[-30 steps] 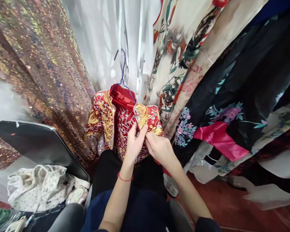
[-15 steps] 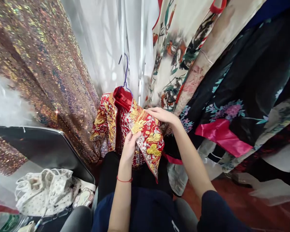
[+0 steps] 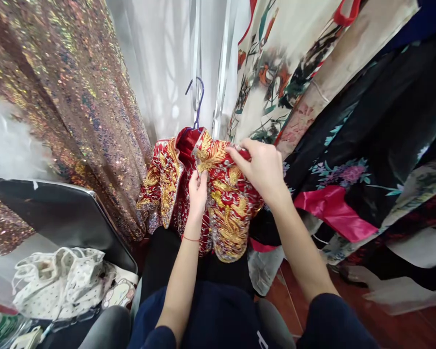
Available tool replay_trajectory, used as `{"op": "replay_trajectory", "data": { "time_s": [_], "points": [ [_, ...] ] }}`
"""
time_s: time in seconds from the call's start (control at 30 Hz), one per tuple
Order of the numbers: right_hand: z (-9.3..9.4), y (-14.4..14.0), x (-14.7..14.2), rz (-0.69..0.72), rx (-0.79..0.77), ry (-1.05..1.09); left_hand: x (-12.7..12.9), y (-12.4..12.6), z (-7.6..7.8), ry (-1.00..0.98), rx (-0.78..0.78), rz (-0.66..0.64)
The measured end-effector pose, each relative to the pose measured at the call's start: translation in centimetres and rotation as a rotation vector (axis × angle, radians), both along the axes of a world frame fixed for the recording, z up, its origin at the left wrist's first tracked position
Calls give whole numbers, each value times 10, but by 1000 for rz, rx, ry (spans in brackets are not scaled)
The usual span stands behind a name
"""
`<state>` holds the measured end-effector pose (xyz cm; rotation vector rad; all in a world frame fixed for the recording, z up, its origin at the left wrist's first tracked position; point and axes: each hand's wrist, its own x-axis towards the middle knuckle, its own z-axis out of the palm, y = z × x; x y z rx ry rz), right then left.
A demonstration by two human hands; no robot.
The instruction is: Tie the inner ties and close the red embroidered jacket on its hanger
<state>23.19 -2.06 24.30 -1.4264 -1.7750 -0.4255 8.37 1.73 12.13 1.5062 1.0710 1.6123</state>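
A red jacket [image 3: 228, 203] with gold and silver embroidery rests over my lap, its front open and its red lining showing at the collar. A purple hanger [image 3: 199, 104] sticks up out of the collar, its hook free in front of the white cloth. My left hand [image 3: 198, 191] pinches the jacket's front edge below the collar, on the right side of the opening. At the shoulder on the right, my right hand [image 3: 261, 165] grips the fabric between thumb and fingers. The right sleeve hangs down below it.
Sequinned fabric [image 3: 76, 87] hangs at the left, white cloth [image 3: 160, 63] behind the jacket. Floral garments [image 3: 269, 82] and black ones with a pink sash [image 3: 334, 211] hang at the right. A dotted white cloth bag [image 3: 61, 286] lies beside a dark chair back [image 3: 58, 208].
My right hand has gone from lying flat on the jacket to pinching its shoulder. The front panel has swung back and the gold-embroidered sleeve now shows. My left hand has moved slightly up.
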Motion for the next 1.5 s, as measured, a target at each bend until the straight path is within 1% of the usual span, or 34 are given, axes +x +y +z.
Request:
{"op": "replay_trajectory", "data": {
  "time_s": [0.07, 0.13, 0.17, 0.2, 0.27, 0.3, 0.33, 0.37, 0.4, 0.47, 0.53, 0.63, 0.67, 0.7, 0.73, 0.77, 0.8, 0.87, 0.9, 0.93, 1.0, 1.07, 1.13, 1.2, 1.27, 1.4, 1.5],
  "points": [
    [-12, -12, 0, 26, -48, -25, -4, -1, -7, -61, -6, 54],
    [-28, -21, 4, 108, -112, 12, -10, -9, -23, -145, -46, 35],
    [-36, -23, 6, 163, -136, 47, -15, -15, -34, -171, -86, -13],
    [-43, -25, 9, 221, -153, 88, -20, -20, -45, -184, -141, -92],
    [-57, -24, 17, 314, -157, 182, -32, -29, -66, -138, -279, -318],
    [-63, -22, 21, 337, -155, 233, -39, -31, -74, -90, -337, -426],
    [-68, -19, 26, 345, -162, 284, -45, -32, -80, -37, -374, -511],
    [-72, -16, 32, 342, -176, 331, -50, -32, -83, 2, -385, -562],
    [-74, -12, 38, 337, -193, 373, -53, -30, -83, 18, -374, -575],
    [-73, -7, 47, 328, -193, 418, -56, -26, -74, 4, -318, -524],
    [-63, -4, 52, 304, -100, 422, -52, -20, -57, -14, -251, -451],
    [-39, -10, 44, 187, 109, 402, -41, -5, -30, -17, -136, -360],
    [-32, -15, 38, 146, 154, 385, -37, 1, -25, -22, -101, -327],
    [-28, -19, 31, 109, 177, 359, -35, 7, -25, -29, -79, -288],
    [-27, -25, 24, 74, 179, 324, -33, 13, -28, -37, -75, -235],
    [-30, -30, 18, 45, 160, 281, -33, 18, -36, -44, -90, -172],
    [-37, -35, 12, 19, 126, 234, -33, 22, -47, -53, -118, -108],
    [-58, -42, 6, -22, 45, 157, -35, 26, -77, -69, -187, 8],
    [-71, -43, 5, -44, 15, 139, -37, 25, -93, -77, -213, 37],
    [-84, -43, 6, -72, 3, 135, -40, 22, -109, -84, -233, 46],
    [-106, -39, 11, -131, 27, 154, -48, 14, -136, -81, -272, 5],
    [-119, -30, 18, -153, 70, 166, -58, 6, -154, -56, -314, -73],
    [-124, -20, 26, -150, 88, 168, -67, 2, -165, -28, -340, -124],
    [-123, -13, 33, -162, 81, 172, -72, 6, -171, -19, -339, -115],
    [-120, -10, 38, -181, 75, 183, -71, 17, -174, -30, -321, -54],
    [-119, -8, 39, -219, 56, 197, -54, 42, -179, -35, -305, 124],
    [-119, -12, 37, -283, 18, 130, -48, 41, -186, 9, -311, 217]
  ]
}}
